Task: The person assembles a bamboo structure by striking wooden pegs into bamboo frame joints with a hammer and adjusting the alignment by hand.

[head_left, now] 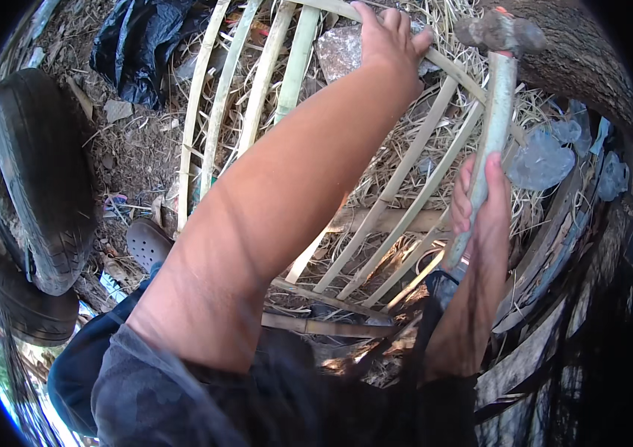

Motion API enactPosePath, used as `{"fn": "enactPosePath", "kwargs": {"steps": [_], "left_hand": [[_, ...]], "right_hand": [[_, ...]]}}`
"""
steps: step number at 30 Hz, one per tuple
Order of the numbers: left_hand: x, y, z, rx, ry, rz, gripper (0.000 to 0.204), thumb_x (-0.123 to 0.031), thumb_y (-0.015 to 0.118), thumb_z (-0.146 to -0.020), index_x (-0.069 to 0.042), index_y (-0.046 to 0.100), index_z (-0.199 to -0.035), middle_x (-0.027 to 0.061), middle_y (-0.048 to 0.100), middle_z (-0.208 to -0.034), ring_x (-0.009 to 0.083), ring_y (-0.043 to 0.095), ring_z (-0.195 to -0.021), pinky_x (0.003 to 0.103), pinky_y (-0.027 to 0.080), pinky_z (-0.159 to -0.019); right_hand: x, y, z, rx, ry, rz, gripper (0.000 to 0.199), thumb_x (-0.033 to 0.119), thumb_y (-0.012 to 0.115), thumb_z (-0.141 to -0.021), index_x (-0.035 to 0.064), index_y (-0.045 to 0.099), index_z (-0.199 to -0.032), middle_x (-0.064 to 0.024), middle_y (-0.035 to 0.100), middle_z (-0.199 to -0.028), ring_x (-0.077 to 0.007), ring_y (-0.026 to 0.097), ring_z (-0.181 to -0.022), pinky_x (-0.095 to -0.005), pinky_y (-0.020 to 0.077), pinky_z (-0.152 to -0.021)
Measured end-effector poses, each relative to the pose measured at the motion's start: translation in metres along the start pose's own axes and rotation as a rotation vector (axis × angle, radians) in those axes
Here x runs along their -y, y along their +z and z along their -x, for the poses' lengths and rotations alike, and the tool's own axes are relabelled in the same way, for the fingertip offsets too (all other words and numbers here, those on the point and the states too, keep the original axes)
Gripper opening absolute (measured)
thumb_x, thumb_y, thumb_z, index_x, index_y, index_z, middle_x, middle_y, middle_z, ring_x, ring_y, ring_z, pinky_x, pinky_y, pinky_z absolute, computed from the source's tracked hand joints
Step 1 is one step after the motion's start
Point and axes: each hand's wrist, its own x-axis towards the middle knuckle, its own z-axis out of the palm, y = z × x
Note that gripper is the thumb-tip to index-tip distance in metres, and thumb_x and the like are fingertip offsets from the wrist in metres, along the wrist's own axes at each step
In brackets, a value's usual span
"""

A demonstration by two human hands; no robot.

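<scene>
Our right hand (480, 201) is closed round the pale wooden handle of one rusty-headed hammer (497, 97); long axis near-to-far, head at the far end, right of centre. Our left hand (387, 41) grips the far rim slat of the curved pale bamboo-slat frame (257, 97); fingertips curl over it, partly hidden. We count about nine slats, some hidden behind the left forearm. Two worn black rubber tyres (37, 179) stand at far left. One crumpled black plastic sheet (137, 48) lies far left. One grey clog (145, 242) is near, half hidden.
</scene>
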Motion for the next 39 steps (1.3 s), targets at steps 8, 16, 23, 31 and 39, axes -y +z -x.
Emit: {"fn": "enactPosePath", "kwargs": {"steps": [8,16,23,31,39], "left_hand": [[0.003,-0.006,0.009,-0.011,0.006,-0.046,0.078,-0.059,0.047,-0.091,-0.019,0.025,-0.153,0.0078,0.032,-0.154,0.0270,0.026,-0.142,0.066,0.016,-0.110],[0.026,0.019,-0.007,-0.360,0.089,0.066,0.098,-0.066,0.064,-0.074,-0.014,0.030,-0.150,0.0150,0.055,-0.123,0.0293,0.052,-0.117,0.059,0.034,-0.102],[0.062,0.027,-0.013,-0.655,0.271,0.112,0.081,-0.074,0.059,-0.076,-0.005,0.051,-0.119,0.0134,0.062,-0.100,0.0306,0.062,-0.099,0.043,0.047,-0.085],[0.061,0.025,-0.015,-0.415,0.163,0.043,0.108,-0.094,0.053,-0.055,0.001,0.055,-0.107,0.0169,0.065,-0.088,0.0300,0.065,-0.092,0.040,0.048,-0.085],[0.061,0.015,-0.014,-0.306,0.157,0.054,0.113,-0.096,0.054,-0.049,0.001,0.055,-0.107,0.0157,0.067,-0.088,0.0315,0.065,-0.095,0.040,0.049,-0.087]], "right_hand": [[0.002,0.005,0.011,0.021,0.024,0.003,0.051,0.053,0.044,-0.098,0.0068,0.049,-0.077,0.0010,0.041,-0.050,-0.0067,0.037,-0.037,-0.0220,0.0302,-0.036],[-0.024,-0.001,0.015,0.017,0.004,-0.067,0.054,0.055,0.039,-0.100,0.0061,0.047,-0.078,0.0003,0.040,-0.049,-0.0079,0.037,-0.035,-0.0228,0.0308,-0.033],[-0.032,-0.002,0.002,-0.041,0.004,-0.113,0.060,0.060,0.040,-0.097,0.0047,0.049,-0.076,-0.0001,0.040,-0.050,-0.0089,0.038,-0.037,-0.0248,0.0298,-0.035],[-0.028,0.012,-0.013,-0.029,-0.023,-0.057,0.061,0.059,0.039,-0.098,0.0044,0.049,-0.075,-0.0012,0.039,-0.048,-0.0100,0.039,-0.036,-0.0255,0.0318,-0.035],[-0.020,0.017,0.005,-0.013,-0.202,-0.109,0.059,0.055,0.038,-0.100,0.0040,0.049,-0.074,0.0004,0.041,-0.050,-0.0083,0.040,-0.038,-0.0243,0.0309,-0.035]]}}
